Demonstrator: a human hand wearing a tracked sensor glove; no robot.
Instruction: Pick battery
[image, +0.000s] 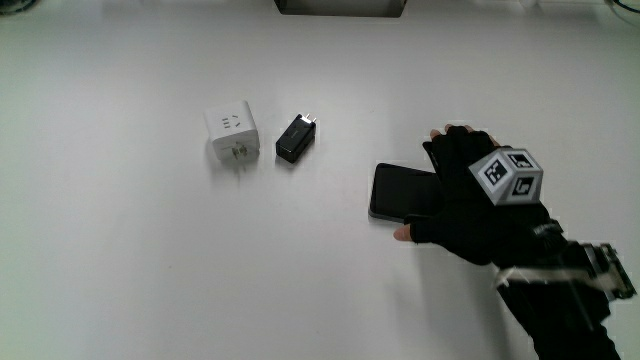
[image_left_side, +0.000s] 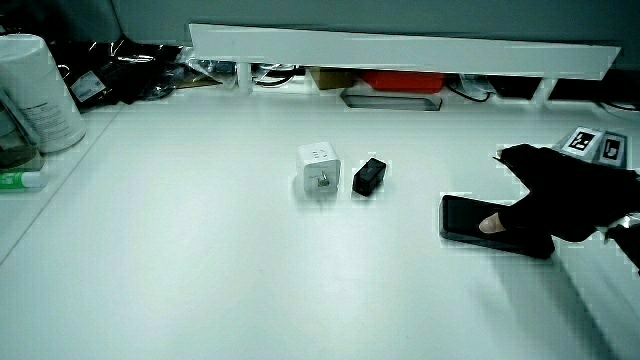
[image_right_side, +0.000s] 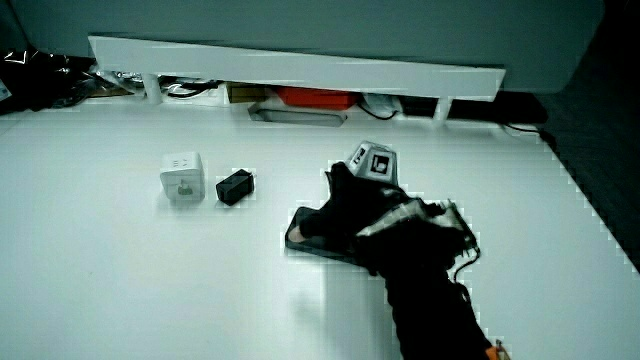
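The battery (image: 398, 190) is a flat black slab lying on the white table (image: 150, 270), nearer to the person than the two small plugs. The gloved hand (image: 460, 195) lies over one end of it. Its thumb presses the slab's near edge and its fingers curl over the farther edge. About half of the slab is covered by the palm. In both side views the battery (image_left_side: 462, 216) (image_right_side: 303, 235) rests flat on the table under the hand (image_left_side: 560, 195) (image_right_side: 370, 215). The patterned cube (image: 508, 176) sits on the back of the hand.
A white cube charger (image: 232, 132) and a small black adapter (image: 296, 139) lie side by side, beside the battery and a little farther from the person. In a side view a white cylinder (image_left_side: 40, 90) stands at the table's edge near the low partition (image_left_side: 400, 50).
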